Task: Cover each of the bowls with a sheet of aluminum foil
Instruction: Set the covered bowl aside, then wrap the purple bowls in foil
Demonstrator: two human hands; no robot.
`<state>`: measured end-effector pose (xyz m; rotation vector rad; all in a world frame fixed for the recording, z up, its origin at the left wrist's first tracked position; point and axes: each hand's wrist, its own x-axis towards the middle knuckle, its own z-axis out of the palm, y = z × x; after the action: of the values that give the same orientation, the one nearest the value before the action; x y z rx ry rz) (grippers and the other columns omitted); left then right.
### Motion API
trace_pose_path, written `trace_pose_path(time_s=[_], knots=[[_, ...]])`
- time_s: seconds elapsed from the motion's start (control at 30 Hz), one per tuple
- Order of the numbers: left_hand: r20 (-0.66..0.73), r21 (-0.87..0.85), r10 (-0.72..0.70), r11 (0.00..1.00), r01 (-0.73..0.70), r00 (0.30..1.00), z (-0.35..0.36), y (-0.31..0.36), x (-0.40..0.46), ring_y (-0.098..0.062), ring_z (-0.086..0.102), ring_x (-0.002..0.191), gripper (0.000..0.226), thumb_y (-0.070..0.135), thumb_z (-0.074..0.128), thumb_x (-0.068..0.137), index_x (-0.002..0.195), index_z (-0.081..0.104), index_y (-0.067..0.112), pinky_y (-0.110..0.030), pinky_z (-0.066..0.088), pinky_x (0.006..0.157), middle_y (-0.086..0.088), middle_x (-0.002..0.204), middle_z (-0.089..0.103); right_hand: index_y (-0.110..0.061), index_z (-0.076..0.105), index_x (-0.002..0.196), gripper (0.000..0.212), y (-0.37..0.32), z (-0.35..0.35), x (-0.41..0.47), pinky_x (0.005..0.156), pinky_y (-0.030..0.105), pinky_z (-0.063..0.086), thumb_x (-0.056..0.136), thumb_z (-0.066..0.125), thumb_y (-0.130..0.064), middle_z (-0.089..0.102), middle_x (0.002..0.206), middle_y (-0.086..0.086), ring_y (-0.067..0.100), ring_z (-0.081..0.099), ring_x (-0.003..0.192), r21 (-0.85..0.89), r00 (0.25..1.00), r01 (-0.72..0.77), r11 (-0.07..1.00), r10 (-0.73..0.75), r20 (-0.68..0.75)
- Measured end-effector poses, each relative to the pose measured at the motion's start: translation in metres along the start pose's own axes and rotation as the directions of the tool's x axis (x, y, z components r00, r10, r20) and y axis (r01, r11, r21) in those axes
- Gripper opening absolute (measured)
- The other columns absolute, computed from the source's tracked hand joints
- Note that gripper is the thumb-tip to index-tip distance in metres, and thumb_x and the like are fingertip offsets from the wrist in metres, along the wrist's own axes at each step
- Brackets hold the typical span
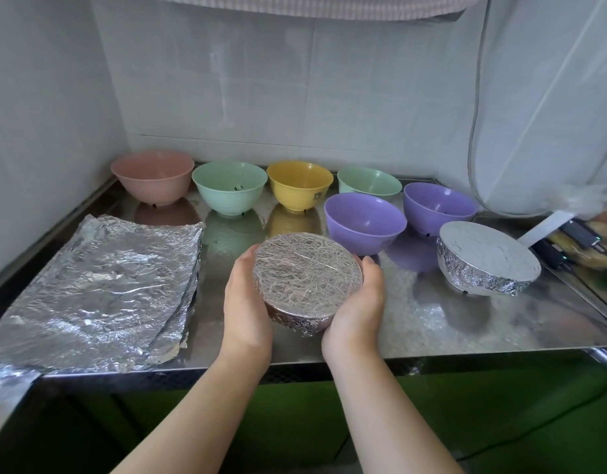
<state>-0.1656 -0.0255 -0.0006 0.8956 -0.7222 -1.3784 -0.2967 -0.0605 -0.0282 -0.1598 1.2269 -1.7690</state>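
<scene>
Steel bench (415,323) against a tiled wall: left hand (247,302) and right hand (358,302) cup a foil-wrapped bowl (307,278) at its front middle (six bowls stand uncovered behind). Squeezing too hard could tear the thin foil.

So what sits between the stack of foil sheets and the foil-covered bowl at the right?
In the head view, the foil-wrapped bowl cupped by the left hand and right hand lies between the foil stack and the covered bowl.
</scene>
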Motion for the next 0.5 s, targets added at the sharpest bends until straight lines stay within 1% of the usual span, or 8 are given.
trace_pose_path(time_s=[0.03,0.07,0.17,0.2,0.27,0.33,0.4,0.5], knots=[[0.001,0.008,-0.003,1.0,0.003,1.0,-0.003,0.001,0.002,-0.026,0.067,0.125,0.056,0.057,0.053,0.085,0.125,0.074,0.025,-0.055,0.044,0.115,-0.005,0.127,0.075,-0.017,0.078,0.085,0.022,-0.004,0.003,-0.001,0.108,0.048,0.053,0.095,0.064,-0.031,0.078,0.112,0.015,0.038,0.069,0.119,0.093,0.998,0.06,0.994,-0.059,-0.014],[-0.002,0.021,-0.004,1.0,0.004,1.0,-0.004,0.004,0.003,-0.024,0.067,0.125,0.058,0.059,0.053,0.083,0.126,0.074,0.026,-0.054,0.043,0.116,-0.003,0.128,0.075,-0.013,0.08,0.095,0.026,-0.009,0.003,-0.006,0.108,0.055,0.053,0.086,0.067,-0.034,0.077,0.115,0.019,0.041,0.07,0.12,0.106,0.999,0.046,0.993,-0.047,0.005],[-0.047,0.087,0.011,0.996,-0.007,0.999,-0.004,0.008,0.01,-0.017,0.066,0.125,0.056,0.058,0.051,0.083,0.128,0.072,0.033,-0.05,0.043,0.117,0.006,0.128,0.074,-0.018,0.078,0.121,0.066,0.005,-0.002,-0.031,0.112,0.055,0.051,0.065,0.071,-0.051,0.078,0.121,0.01,0.03,0.071,0.122,0.182,0.992,0.127,0.975,-0.125,-0.022],[-0.053,0.116,0.018,0.993,-0.012,0.998,-0.002,0.008,0.011,-0.015,0.066,0.124,0.049,0.054,0.049,0.088,0.127,0.072,0.035,-0.048,0.044,0.116,0.008,0.127,0.074,-0.024,0.078,0.123,0.062,0.008,-0.002,-0.041,0.113,0.054,0.05,0.068,0.07,-0.054,0.078,0.123,0.007,0.027,0.07,0.123,0.191,0.981,0.195,0.962,-0.192,-0.033],[-0.062,0.205,0.055,0.978,-0.042,0.997,0.003,0.009,0.006,-0.009,0.065,0.12,0.039,0.041,0.042,0.1,0.125,0.073,0.036,-0.033,0.047,0.113,0.01,0.127,0.072,-0.042,0.08,0.109,0.027,0.009,0.003,-0.066,0.113,0.054,0.05,0.09,0.062,-0.046,0.078,0.121,0.002,0.025,0.07,0.122,0.158,0.96,0.277,0.948,-0.278,-0.019],[-0.088,0.281,0.123,0.955,-0.093,0.989,0.007,0.004,-0.001,0.007,0.058,0.103,0.041,0.024,0.03,0.111,0.125,0.067,0.033,0.002,0.041,0.088,0.016,0.117,0.066,-0.049,0.08,0.096,0.032,0.007,0.007,-0.074,0.111,0.057,0.051,0.098,0.05,-0.038,0.079,0.118,0.005,0.028,0.071,0.119,0.165,0.942,0.33,0.929,-0.335,0.001],[-0.119,0.287,0.125,0.954,-0.086,0.985,0.008,0.003,-0.009,0.02,0.052,0.082,0.044,0.02,0.023,0.113,0.124,0.063,0.035,0.009,0.033,0.07,0.026,0.107,0.059,-0.049,0.081,0.09,0.041,0.002,0.007,-0.073,0.111,0.06,0.05,0.102,0.044,-0.035,0.078,0.117,0.008,0.032,0.07,0.119,0.196,0.939,0.327,0.925,-0.341,0.044],[-0.093,0.354,0.14,0.93,-0.099,0.986,0.006,0.002,-0.012,0.037,0.046,0.089,0.047,0.02,0.022,0.112,0.131,0.062,0.036,0.009,0.032,0.073,0.034,0.11,0.058,-0.047,0.081,0.085,0.054,0.0,0.007,-0.069,0.11,0.062,0.05,0.11,0.038,-0.029,0.078,0.115,0.01,0.034,0.071,0.117,0.174,0.945,0.298,0.939,-0.315,0.082]])
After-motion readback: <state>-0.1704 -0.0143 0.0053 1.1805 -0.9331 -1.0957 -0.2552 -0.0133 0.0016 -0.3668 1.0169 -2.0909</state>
